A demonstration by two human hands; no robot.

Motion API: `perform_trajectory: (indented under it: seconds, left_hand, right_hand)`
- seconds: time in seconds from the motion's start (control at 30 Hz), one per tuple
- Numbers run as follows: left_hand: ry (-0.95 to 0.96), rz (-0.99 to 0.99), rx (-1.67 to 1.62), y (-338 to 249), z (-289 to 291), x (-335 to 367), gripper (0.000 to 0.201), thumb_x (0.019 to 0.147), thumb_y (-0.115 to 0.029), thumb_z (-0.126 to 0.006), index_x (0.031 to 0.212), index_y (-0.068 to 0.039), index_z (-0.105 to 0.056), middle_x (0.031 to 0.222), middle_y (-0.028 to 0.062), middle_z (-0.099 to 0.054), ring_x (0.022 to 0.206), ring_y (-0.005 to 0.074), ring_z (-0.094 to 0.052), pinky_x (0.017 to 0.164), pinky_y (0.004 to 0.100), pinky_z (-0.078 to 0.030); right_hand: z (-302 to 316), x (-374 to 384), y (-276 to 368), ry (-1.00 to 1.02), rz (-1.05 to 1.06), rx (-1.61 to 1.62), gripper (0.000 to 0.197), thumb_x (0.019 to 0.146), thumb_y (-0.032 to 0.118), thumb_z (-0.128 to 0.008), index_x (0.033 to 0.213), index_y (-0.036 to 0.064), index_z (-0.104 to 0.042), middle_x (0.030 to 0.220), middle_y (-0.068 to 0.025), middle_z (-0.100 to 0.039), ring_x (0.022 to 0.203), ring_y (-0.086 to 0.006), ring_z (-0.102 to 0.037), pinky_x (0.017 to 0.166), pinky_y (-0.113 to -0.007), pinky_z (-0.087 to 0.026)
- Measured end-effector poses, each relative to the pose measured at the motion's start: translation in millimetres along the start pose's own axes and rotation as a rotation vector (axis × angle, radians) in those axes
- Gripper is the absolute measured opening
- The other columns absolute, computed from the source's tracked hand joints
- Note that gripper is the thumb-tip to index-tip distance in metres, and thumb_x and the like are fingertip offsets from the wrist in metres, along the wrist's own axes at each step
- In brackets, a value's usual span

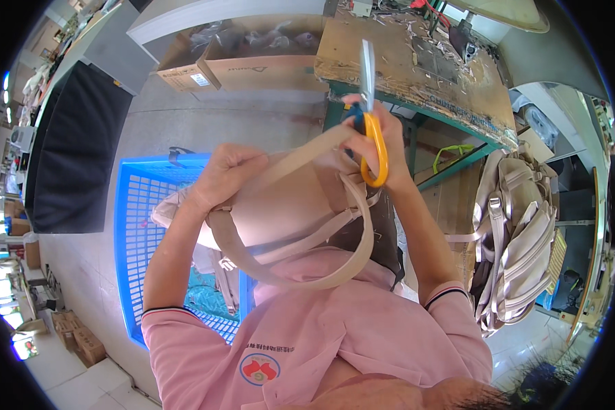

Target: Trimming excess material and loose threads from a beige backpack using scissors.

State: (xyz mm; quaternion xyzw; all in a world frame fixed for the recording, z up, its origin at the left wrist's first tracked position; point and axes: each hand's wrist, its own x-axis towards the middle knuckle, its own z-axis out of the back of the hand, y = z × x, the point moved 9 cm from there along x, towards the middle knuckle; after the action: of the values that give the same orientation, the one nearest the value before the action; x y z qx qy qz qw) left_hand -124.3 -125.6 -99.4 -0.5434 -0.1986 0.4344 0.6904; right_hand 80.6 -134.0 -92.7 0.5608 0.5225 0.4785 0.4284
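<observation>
A beige fabric bag point(273, 212) lies across my lap, with a long webbing strap point(307, 154) looping from it. My left hand point(231, 174) is closed on the strap at the bag's left side. In my right hand point(386, 133) is a pair of scissors point(375, 152) with an orange-yellow handle. Their blades point away from me and look closed together. The strap runs taut between both hands, its far end at the fingers of my right hand. Part of the bag is hidden behind the strap and my arms.
A blue plastic basket point(131, 266) with fabric pieces stands at my left. Several beige backpacks point(523, 225) are piled at right. Ahead is a worn worktable point(348, 51) with scraps and a lamp point(509, 10). Cardboard boxes point(263, 72) sit under a shelf at far left.
</observation>
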Motion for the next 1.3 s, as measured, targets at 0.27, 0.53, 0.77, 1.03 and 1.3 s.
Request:
perform_trajectory:
  seconds: [0.27, 0.53, 0.77, 1.03, 1.3]
  left_hand:
    - [-0.282, -0.010, 0.090, 20.6, 53.4, 5.8, 0.020, 0.081, -0.013, -0.053, 0.072, 0.004, -0.058, 0.062, -0.0051, -0.049, 0.062, 0.0031, -0.042, 0.052, 0.0205, -0.036]
    - [-0.309, -0.003, -0.052, 37.2, 84.6, -7.8, 0.018, 0.082, -0.016, -0.056, 0.073, -0.001, -0.060, 0.066, -0.0067, -0.049, 0.063, 0.0018, -0.041, 0.055, 0.0182, -0.034]
    - [-0.346, -0.035, -0.091, 10.7, 91.7, -30.3, 0.018, 0.081, -0.013, -0.055, 0.067, -0.003, -0.055, 0.062, -0.0074, -0.046, 0.060, 0.0017, -0.039, 0.054, 0.0188, -0.033]
    - [-0.025, -0.093, -0.040, -23.0, 20.7, -10.7, 0.017, 0.081, -0.011, -0.057, 0.069, 0.000, -0.055, 0.061, -0.0060, -0.045, 0.060, 0.0031, -0.038, 0.053, 0.0188, -0.034]
    - [0.086, -0.128, -0.011, -31.5, -5.1, -1.0, 0.013, 0.082, -0.010, -0.056, 0.077, 0.002, -0.058, 0.064, -0.0039, -0.052, 0.063, 0.0036, -0.043, 0.056, 0.0192, -0.039]
  right_hand:
    - [-53.1, -88.0, 18.1, 0.515, 0.321, -0.700, 0.038, 0.073, 0.013, -0.059, 0.109, 0.0122, -0.049, 0.081, -0.0123, -0.059, 0.073, -0.0304, -0.059, 0.063, -0.036, -0.047]
    - [-96.8, -143.6, -98.4, 0.791, 0.207, -0.905, 0.034, 0.080, 0.027, -0.051, 0.111, 0.0129, -0.048, 0.074, -0.0131, -0.056, 0.068, -0.0308, -0.056, 0.062, -0.043, -0.044]
    - [4.5, -119.7, 8.1, 0.179, 0.345, -0.433, 0.050, 0.064, 0.011, -0.069, 0.111, 0.0076, -0.052, 0.071, -0.0084, -0.053, 0.063, -0.0249, -0.054, 0.056, -0.031, -0.044]
    - [13.0, -74.4, 74.9, 0.217, 0.309, -1.172, 0.062, 0.061, 0.034, -0.074, 0.110, 0.0078, -0.046, 0.080, -0.0089, -0.049, 0.073, -0.0253, -0.051, 0.061, -0.033, -0.043]
    - [-2.6, -72.0, 78.1, 0.388, 0.265, -1.301, 0.061, 0.062, 0.044, -0.071, 0.107, 0.0090, -0.048, 0.078, -0.0113, -0.049, 0.075, -0.0274, -0.051, 0.062, -0.037, -0.043]
